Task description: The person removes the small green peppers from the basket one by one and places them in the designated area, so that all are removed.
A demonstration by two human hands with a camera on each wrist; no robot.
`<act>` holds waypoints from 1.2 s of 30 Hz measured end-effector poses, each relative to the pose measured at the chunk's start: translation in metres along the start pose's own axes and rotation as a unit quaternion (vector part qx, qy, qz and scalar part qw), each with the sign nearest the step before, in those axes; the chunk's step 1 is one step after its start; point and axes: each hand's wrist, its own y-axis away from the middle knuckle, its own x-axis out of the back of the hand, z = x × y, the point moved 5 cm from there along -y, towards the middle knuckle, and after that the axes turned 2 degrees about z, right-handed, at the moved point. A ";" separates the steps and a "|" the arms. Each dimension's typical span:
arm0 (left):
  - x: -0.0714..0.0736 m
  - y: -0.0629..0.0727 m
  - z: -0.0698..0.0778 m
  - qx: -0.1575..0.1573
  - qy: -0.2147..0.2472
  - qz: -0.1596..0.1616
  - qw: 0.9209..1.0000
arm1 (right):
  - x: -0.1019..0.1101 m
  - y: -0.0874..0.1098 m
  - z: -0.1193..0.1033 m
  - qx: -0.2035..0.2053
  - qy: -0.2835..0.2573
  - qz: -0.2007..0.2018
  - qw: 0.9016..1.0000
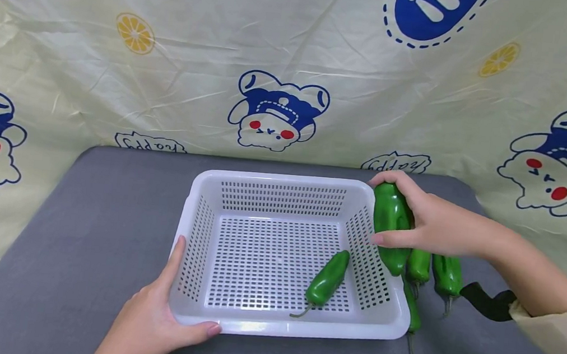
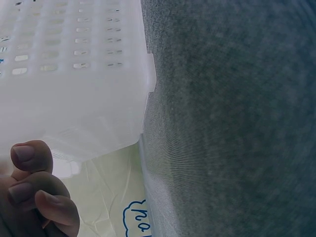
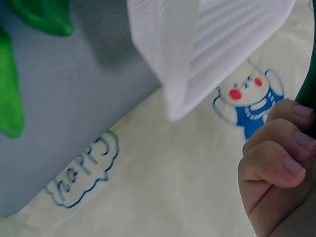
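A white plastic basket with slotted walls stands at the middle of the table in the head view. One green pepper lies inside it, towards the front right. My left hand grips the basket's front left corner, thumb along the front rim; its curled fingers show against the outer wall in the left wrist view. My right hand holds a larger green pepper between thumb and fingers, at the basket's right rim. Only a dark strip of that pepper appears in the right wrist view.
Right of the basket, several green peppers lie on the grey tabletop, partly hidden by my right hand and the rim. Behind the table hangs a cream cloth with cartoon prints. A black strap sticks out by the right wrist.
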 end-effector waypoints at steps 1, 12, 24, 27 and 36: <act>0.000 0.000 0.000 0.000 -0.001 -0.001 1.000 | 0.003 0.002 0.004 -0.004 0.004 0.003 1.000; -0.001 -0.002 -0.001 0.014 0.001 -0.013 1.000 | 0.023 0.013 0.057 -0.076 0.061 0.026 0.995; -0.001 -0.002 -0.001 0.022 0.003 -0.021 1.000 | 0.007 0.007 0.116 -0.123 0.079 -0.022 0.989; -0.001 -0.002 -0.001 0.017 0.002 -0.018 1.000 | -0.003 0.005 0.127 -0.133 0.085 -0.040 0.987; -0.001 -0.002 -0.001 0.019 0.002 -0.016 1.000 | -0.024 -0.002 0.147 -0.158 0.110 -0.065 0.979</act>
